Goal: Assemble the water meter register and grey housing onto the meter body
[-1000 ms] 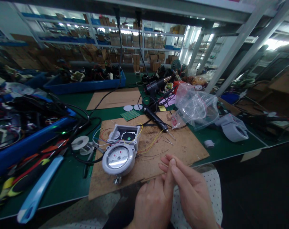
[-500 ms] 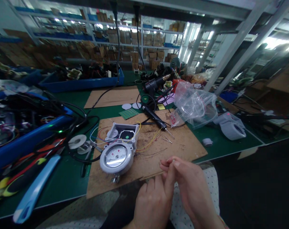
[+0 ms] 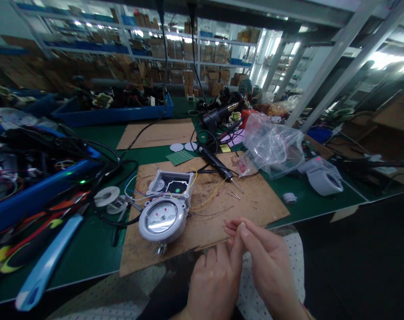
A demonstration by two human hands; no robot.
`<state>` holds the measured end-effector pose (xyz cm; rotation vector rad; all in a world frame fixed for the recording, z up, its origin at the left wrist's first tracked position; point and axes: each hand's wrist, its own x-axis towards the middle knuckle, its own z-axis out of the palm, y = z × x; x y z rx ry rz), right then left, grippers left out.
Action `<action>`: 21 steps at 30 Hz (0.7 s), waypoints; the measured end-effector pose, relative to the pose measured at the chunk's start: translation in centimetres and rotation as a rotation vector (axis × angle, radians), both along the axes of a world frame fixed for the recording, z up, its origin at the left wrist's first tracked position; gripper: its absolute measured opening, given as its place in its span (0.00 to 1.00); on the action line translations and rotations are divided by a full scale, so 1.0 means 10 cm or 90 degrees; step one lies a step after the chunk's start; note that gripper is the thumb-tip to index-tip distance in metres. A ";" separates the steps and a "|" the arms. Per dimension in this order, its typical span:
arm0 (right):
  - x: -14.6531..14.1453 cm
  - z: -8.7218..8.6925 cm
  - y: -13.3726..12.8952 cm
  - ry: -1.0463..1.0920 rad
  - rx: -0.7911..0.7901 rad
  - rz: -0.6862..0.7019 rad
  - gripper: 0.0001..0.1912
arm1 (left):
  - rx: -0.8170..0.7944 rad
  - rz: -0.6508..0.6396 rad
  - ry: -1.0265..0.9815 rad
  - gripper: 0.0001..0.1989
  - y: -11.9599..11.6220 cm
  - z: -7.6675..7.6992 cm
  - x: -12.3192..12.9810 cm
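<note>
Just off the front edge of the brown board (image 3: 208,233), my left hand (image 3: 215,278) and my right hand (image 3: 272,262) meet at the fingertips. Both are closed in a pinch, the left forefinger against the right thumb. Whatever lies between the fingers is too small or hidden to make out. To their left on the board stands a grey round-dialled meter (image 3: 162,218) with its box part open; thin coloured wires run out of it. Beyond my hands lie a soldering iron (image 3: 216,163) and tweezers (image 3: 233,194).
Blue bins (image 3: 118,114) full of parts, pliers and a blue-handled tool (image 3: 50,262) occupy the left. A green circuit panel (image 3: 179,158), a hot-air gun (image 3: 218,116), plastic bags (image 3: 272,146) and a white label roll (image 3: 324,178) lie further back and right. Black cables hang from above.
My hands stay pinched together in nearly the same place; the right hand and wrist have shifted very slightly. The objects on the bench keep their places, with a small shift of the view.
</note>
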<state>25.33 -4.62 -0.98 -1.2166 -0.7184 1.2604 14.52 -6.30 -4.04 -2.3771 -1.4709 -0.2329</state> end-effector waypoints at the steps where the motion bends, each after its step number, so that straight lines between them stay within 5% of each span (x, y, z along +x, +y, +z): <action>1: 0.00 -0.01 0.00 -0.023 0.008 -0.001 0.16 | 0.000 0.002 0.000 0.33 0.00 0.00 0.00; 6: 0.02 0.00 0.02 -0.012 0.011 -0.007 0.13 | 0.017 0.001 0.005 0.34 -0.03 0.01 0.03; 14: 0.08 0.10 0.08 0.267 -0.095 -0.023 0.09 | 0.038 -0.004 0.016 0.42 -0.07 -0.04 0.07; 21: 0.05 -0.01 0.01 0.094 -0.043 0.016 0.20 | 0.049 -0.021 -0.023 0.41 -0.04 -0.21 0.00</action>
